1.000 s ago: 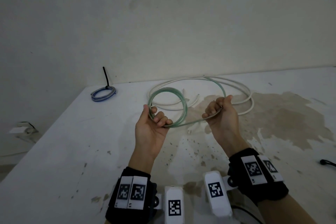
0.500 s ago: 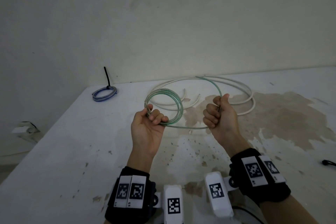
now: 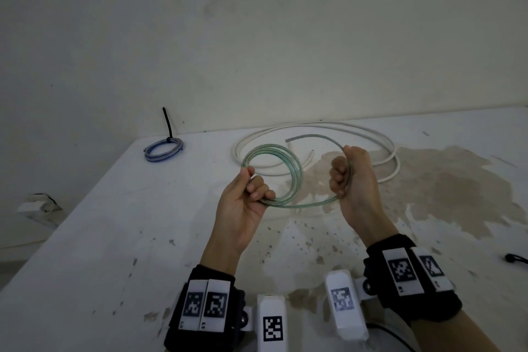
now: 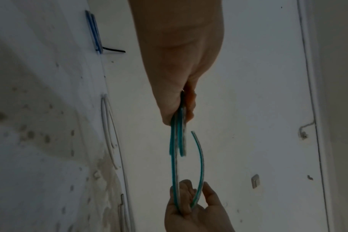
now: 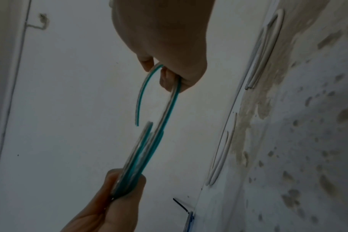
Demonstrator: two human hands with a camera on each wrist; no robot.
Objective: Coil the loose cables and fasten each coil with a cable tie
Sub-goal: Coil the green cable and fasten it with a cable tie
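Fingers (image 3: 258,190) of your left hand (image 3: 243,208) are curled round the stacked loops of the green cable (image 3: 295,177), pinching the coil at its near-left edge and holding it up off the surface (image 3: 100,237). Your right hand (image 3: 353,180) is fisted round the loose tail, thumb on top, and the free end (image 3: 288,140) arcs out over the fist toward the coil. From the left wrist you can see that end (image 4: 193,132) hanging just short of the loops, not yet laid in. So you're on the last turn of the winding, by the look of it. Next move, I'd say: swing the right hand in, lay that tail onto the stack and let the left fingers trap it, so nothing springs open. Then you'll need a tie; there's something dark at the right edge (image 3: 514,258), too small to call. The blue coil (image 3: 163,148) sits already tied at the far-left corner, and the white cable (image 3: 380,140) lies loose behind your hands, waiting its turn
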